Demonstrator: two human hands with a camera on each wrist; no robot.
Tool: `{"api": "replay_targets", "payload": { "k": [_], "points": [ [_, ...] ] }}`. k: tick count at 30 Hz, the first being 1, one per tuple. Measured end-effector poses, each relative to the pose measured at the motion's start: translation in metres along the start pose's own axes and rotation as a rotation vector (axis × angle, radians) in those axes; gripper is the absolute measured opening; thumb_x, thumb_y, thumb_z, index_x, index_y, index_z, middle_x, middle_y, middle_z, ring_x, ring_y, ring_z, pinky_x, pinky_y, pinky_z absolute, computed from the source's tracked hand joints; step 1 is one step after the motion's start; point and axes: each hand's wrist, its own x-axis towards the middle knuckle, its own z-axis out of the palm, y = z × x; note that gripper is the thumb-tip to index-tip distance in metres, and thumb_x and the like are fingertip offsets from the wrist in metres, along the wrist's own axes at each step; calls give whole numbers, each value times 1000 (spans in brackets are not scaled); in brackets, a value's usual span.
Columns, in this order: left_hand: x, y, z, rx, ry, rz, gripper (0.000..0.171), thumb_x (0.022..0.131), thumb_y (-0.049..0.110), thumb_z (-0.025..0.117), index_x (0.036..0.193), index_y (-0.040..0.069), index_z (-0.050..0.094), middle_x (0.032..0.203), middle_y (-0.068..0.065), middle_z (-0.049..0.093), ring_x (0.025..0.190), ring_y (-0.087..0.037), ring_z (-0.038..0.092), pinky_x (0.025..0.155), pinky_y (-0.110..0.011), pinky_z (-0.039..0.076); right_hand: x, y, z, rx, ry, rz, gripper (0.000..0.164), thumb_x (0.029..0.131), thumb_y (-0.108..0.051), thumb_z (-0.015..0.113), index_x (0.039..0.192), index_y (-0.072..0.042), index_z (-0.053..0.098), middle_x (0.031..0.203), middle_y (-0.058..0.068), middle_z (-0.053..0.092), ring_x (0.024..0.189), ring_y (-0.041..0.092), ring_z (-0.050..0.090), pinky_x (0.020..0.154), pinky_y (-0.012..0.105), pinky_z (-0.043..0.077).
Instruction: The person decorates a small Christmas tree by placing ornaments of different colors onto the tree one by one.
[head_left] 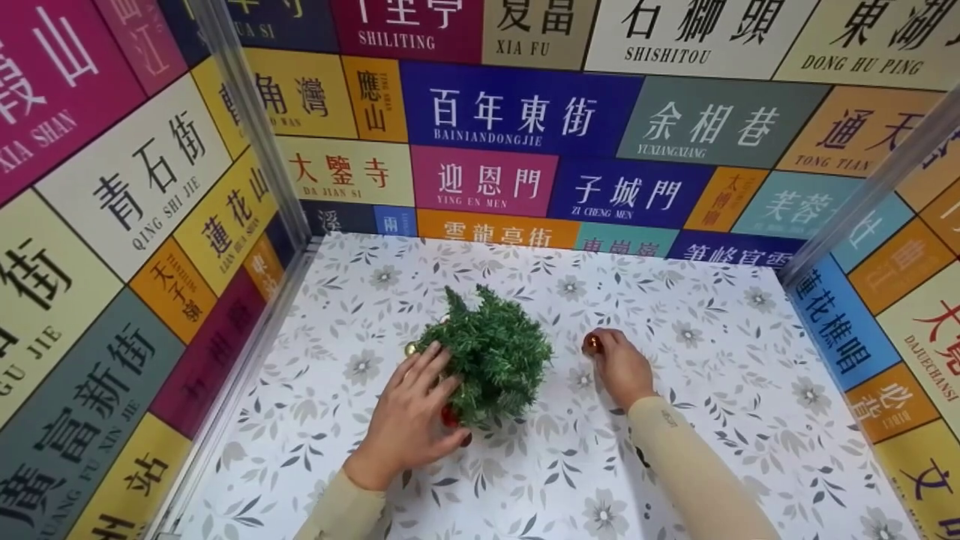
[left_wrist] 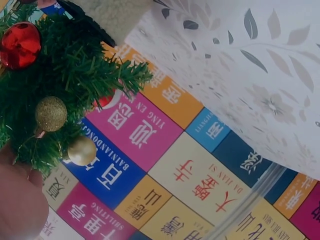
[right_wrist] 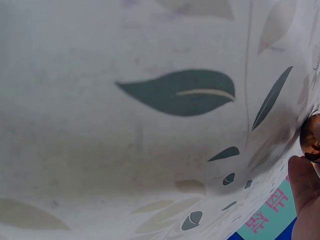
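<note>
A small green artificial Christmas tree (head_left: 499, 356) is on the table, its top facing the head camera. My left hand (head_left: 409, 420) rests on its left side, fingers fairly straight over the branches and thumb spread toward me. A red bauble (head_left: 450, 415) shows beside that hand, and a gold one (head_left: 411, 349) at the tree's edge. In the left wrist view hang a shiny red bauble (left_wrist: 20, 45), a glittery gold bauble (left_wrist: 51, 114) and a smooth gold bauble (left_wrist: 81, 151). Right of the tree, my right hand (head_left: 626, 367) pinches a shiny copper bauble (head_left: 593, 343) near the tabletop.
A white cloth with grey leaves and flowers covers the table (head_left: 697, 420). Behind it and on both sides stand panels (head_left: 517, 112) of colourful street-name signs. Metal posts (head_left: 259, 127) mark the back corners.
</note>
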Motion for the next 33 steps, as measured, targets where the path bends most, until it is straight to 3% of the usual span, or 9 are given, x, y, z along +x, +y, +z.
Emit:
{"api": "replay_targets", "payload": {
  "k": [19, 33],
  "points": [
    [4, -3, -3, -23, 7, 21, 63, 78, 60, 68, 120, 13, 67, 151, -13, 43, 147, -32, 23, 115, -52, 23, -2, 3, 1, -4, 27, 16, 37, 90, -8, 70, 126, -12, 59, 120, 11, 62, 98, 36, 64, 77, 53, 53],
    [4, -1, -5, -23, 21, 14, 65, 77, 60, 70, 121, 12, 67, 150, -14, 44, 147, -33, 25, 115, -52, 22, -9, 3, -9, 21, -9, 16, 46, 91, -16, 72, 133, -11, 53, 124, 12, 60, 102, 35, 65, 88, 51, 53]
  ]
}}
